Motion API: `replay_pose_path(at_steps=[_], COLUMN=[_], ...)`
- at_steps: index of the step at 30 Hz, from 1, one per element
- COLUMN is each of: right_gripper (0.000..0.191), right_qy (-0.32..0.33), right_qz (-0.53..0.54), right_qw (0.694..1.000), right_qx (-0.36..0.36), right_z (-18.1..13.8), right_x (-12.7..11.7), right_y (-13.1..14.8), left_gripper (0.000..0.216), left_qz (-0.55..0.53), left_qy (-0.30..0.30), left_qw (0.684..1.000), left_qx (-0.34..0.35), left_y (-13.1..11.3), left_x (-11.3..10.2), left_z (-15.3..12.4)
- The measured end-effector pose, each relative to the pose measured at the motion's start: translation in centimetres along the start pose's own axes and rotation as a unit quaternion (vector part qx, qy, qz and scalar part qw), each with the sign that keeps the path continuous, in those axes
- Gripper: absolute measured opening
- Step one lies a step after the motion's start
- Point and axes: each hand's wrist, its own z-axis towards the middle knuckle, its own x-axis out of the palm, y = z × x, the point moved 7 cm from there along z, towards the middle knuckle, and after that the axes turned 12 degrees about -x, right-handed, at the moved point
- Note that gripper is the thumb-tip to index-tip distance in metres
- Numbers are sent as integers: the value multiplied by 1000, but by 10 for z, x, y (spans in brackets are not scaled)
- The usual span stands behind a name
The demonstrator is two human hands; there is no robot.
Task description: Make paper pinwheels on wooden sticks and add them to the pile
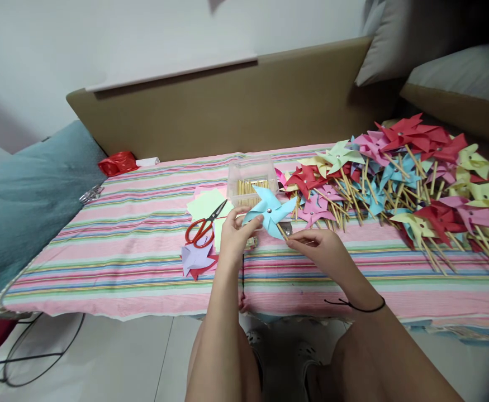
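Blue paper pinwheel: likely light, easily creased; best held by its stick. Left hand pinches a blade; right hand's fingers grip the stick.

Soft, fairly even light, seemingly from above, falls on the left hand and right hand, with the wall beyond them pale and bright and a small glint on the pin by the left fingertips. Shadow is deep on the floor below the hands and softer under the ledge beyond the left; the scissors beside that hand look fairly crisp, while far right of the right hand the cushion is stretched, soft and darkened toward a black corner.
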Motion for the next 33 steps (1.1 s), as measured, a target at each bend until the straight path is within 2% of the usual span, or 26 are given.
replay_pose_path(at_steps=[2,5,9,13,18,24,33], right_gripper=[20,17,15,12,8,10,10], right_qy=[5,11,-1,-7,-2,15,-12], right_qz=[-45,-106,-170,-170,-147,-128,-109], right_qw=[999,989,962,942,934,934,932], right_qx=[-24,-101,-214,-288,-325,-334,-345], right_z=[1,4,4,2,0,-1,-2], right_x=[-4,-10,-16,-18,-16,-15,-20], right_y=[1,6,19,31,37,42,53], left_gripper=[38,34,35,37,35,31,28], left_qz=[63,114,50,2,13,47,63], left_qy=[-1,4,61,121,134,129,133], left_qw=[997,991,995,992,990,990,988], left_qx=[34,65,55,40,43,38,54], left_y=[-4,-6,-6,-7,-10,-10,-12], left_x=[-3,-6,-3,3,5,1,-4], left_z=[2,5,3,-3,-5,-6,-7])
